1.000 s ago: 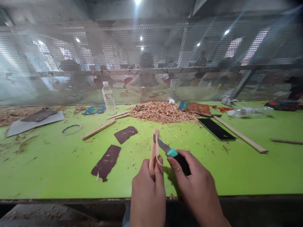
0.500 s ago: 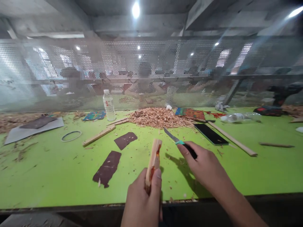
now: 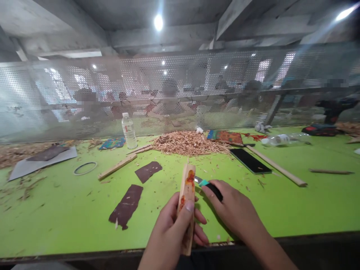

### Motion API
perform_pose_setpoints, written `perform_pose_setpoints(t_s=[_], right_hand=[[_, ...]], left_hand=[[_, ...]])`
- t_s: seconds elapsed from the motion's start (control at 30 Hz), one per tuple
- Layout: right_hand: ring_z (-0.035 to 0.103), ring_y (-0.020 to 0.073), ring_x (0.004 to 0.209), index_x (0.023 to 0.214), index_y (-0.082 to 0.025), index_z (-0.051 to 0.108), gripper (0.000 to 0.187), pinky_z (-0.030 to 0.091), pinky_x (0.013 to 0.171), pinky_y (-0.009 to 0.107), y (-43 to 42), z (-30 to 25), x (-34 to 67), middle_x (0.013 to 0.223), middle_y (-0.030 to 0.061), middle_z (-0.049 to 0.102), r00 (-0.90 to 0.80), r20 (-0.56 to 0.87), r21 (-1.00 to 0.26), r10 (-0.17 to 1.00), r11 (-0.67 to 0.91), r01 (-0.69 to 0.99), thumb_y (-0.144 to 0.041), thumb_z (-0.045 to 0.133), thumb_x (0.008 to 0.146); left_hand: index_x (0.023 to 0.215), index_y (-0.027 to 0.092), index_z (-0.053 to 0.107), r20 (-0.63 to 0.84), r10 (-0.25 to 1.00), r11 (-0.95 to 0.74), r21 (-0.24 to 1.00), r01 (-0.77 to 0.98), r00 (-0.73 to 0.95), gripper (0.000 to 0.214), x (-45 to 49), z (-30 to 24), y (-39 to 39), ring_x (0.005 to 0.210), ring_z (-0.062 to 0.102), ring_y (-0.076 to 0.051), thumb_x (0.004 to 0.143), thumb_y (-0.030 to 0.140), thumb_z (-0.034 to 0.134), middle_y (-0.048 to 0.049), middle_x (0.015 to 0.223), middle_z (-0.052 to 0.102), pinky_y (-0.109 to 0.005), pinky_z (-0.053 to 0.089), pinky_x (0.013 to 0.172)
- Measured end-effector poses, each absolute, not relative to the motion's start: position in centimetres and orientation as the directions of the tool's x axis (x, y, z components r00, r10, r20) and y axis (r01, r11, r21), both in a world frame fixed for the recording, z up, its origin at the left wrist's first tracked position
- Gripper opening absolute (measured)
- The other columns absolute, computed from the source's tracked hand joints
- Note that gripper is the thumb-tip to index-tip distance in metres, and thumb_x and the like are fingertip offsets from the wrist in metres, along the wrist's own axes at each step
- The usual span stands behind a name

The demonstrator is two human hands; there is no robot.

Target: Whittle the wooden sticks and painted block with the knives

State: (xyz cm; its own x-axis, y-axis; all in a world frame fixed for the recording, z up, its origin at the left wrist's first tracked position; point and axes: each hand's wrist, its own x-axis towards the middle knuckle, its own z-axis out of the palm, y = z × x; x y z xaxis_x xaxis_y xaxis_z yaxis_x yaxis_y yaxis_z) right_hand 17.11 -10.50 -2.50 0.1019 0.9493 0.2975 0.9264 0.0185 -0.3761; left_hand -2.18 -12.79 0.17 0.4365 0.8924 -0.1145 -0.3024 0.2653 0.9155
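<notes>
My left hand (image 3: 176,225) is closed around a flat piece of wood (image 3: 186,189) with orange-brown stains on its face, held upright above the front of the bench. The thumb presses on the wood's face; the fingertips show past its right edge. My right hand (image 3: 233,204) grips a carving knife (image 3: 215,190) by its black handle with a green collar. Its blade points left and its tip is hidden behind the wood; whether they touch I cannot tell. Left of the wood lie two brown sandpaper pieces (image 3: 126,205).
A heap of wood shavings (image 3: 189,143) lies mid-bench. Around it are a standing water bottle (image 3: 128,131), a phone (image 3: 250,161), a wooden stick (image 3: 277,167), a drilled wood strip (image 3: 118,167), a tape ring (image 3: 85,168) and a cordless drill (image 3: 327,118). A perforated screen (image 3: 180,108) backs the bench.
The piece of wood has turned so its stained face shows more fully. My right hand has brought the knife left and down, so its blade now passes behind the wood.
</notes>
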Motion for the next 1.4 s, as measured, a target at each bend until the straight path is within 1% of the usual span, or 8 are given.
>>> perform_pose_setpoints(t_s=[0.2,0.3,0.37,0.43,0.57,0.7,1.17,1.4], right_hand=[[0.074,0.0254,0.084,0.104,-0.023,0.069,0.039,0.047,0.064,0.032,-10.5,-2.9,17.2,0.097,0.0056,0.075,0.077,0.345,-0.361,0.935,0.057,0.931,-0.053,0.043,0.104],[0.073,0.0271,0.086,0.106,-0.024,0.067,0.041,0.048,0.066,0.033,-10.5,-3.1,17.3,0.1,0.0057,0.074,0.072,0.311,-0.379,0.948,0.054,0.924,-0.055,0.041,0.104],[0.073,0.0276,0.088,0.106,-0.025,0.066,0.041,0.048,0.068,0.035,-10.5,-3.1,17.3,0.101,0.0053,0.073,0.068,0.279,-0.4,0.958,0.051,0.915,-0.056,0.04,0.104],[0.072,0.0277,0.089,0.105,-0.026,0.066,0.041,0.049,0.071,0.036,-10.5,-3.1,17.3,0.101,0.0051,0.072,0.062,0.262,-0.418,0.963,0.055,0.907,-0.056,0.039,0.104],[0.072,0.0283,0.09,0.104,-0.026,0.066,0.04,0.049,0.072,0.037,-10.6,-3.0,17.2,0.101,0.0055,0.072,0.068,0.26,-0.44,0.963,0.055,0.896,-0.056,0.039,0.104],[0.072,0.0287,0.089,0.103,-0.027,0.065,0.04,0.049,0.071,0.038,-10.6,-2.8,17.2,0.1,0.0045,0.071,0.076,0.244,-0.457,0.967,0.045,0.889,-0.058,0.039,0.103],[0.072,0.0266,0.088,0.102,-0.027,0.065,0.041,0.049,0.07,0.036,-10.7,-3.0,17.2,0.097,0.0041,0.071,0.053,0.268,-0.432,0.962,0.071,0.899,-0.058,0.038,0.104],[0.073,0.0268,0.086,0.104,-0.027,0.066,0.037,0.05,0.068,0.035,-10.7,-3.0,17.2,0.098,0.0034,0.073,0.056,0.309,-0.38,0.949,0.069,0.922,-0.056,0.042,0.104]], left_hand=[[0.112,0.015,0.065,0.011,0.949,0.086,0.953,-0.292,0.315,0.052,-2.5,0.5,-11.4,0.065,0.063,-0.01,0.097,0.064,0.053,-0.0038,0.089,0.069,-0.02,0.046,0.059],[0.106,0.014,0.069,0.05,0.97,0.022,0.956,-0.292,0.239,0.059,-2.5,0.3,-11.2,0.065,0.061,-0.012,0.097,0.069,0.048,-0.0036,0.084,0.068,-0.022,0.045,0.061],[0.094,0.014,0.07,0.05,0.976,0.002,0.972,-0.235,0.213,0.059,-2.5,0.0,-11.4,0.066,0.06,-0.014,0.095,0.069,0.05,-0.0038,0.079,0.067,-0.024,0.045,0.063],[0.094,0.015,0.072,0.063,0.978,-0.028,0.984,-0.174,0.198,0.06,-2.5,-0.4,-11.8,0.071,0.061,-0.017,0.092,0.071,0.053,-0.005,0.078,0.068,-0.025,0.045,0.065],[0.113,0.017,0.074,0.205,0.958,-0.181,0.975,-0.131,0.202,0.059,-2.6,-1.0,-12.5,0.093,0.064,-0.025,0.089,0.07,0.061,-0.0096,0.099,0.073,-0.029,0.049,0.081],[0.108,0.024,0.077,0.308,0.931,-0.287,0.95,-0.126,0.198,0.044,-2.8,-1.5,-12.3,0.111,0.062,-0.027,0.092,0.062,0.063,-0.0079,0.113,0.073,-0.03,0.048,0.093],[0.105,0.022,0.078,0.248,0.957,-0.226,0.963,-0.148,0.152,0.048,-3.1,-1.7,-12.1,0.11,0.063,-0.027,0.087,0.065,0.067,-0.0083,0.112,0.074,-0.03,0.049,0.092],[0.104,0.017,0.077,0.035,0.969,0.034,0.961,-0.275,0.245,0.055,-2.7,-1.2,-12.7,0.077,0.064,-0.019,0.089,0.068,0.062,-0.0083,0.087,0.074,-0.025,0.049,0.069]])
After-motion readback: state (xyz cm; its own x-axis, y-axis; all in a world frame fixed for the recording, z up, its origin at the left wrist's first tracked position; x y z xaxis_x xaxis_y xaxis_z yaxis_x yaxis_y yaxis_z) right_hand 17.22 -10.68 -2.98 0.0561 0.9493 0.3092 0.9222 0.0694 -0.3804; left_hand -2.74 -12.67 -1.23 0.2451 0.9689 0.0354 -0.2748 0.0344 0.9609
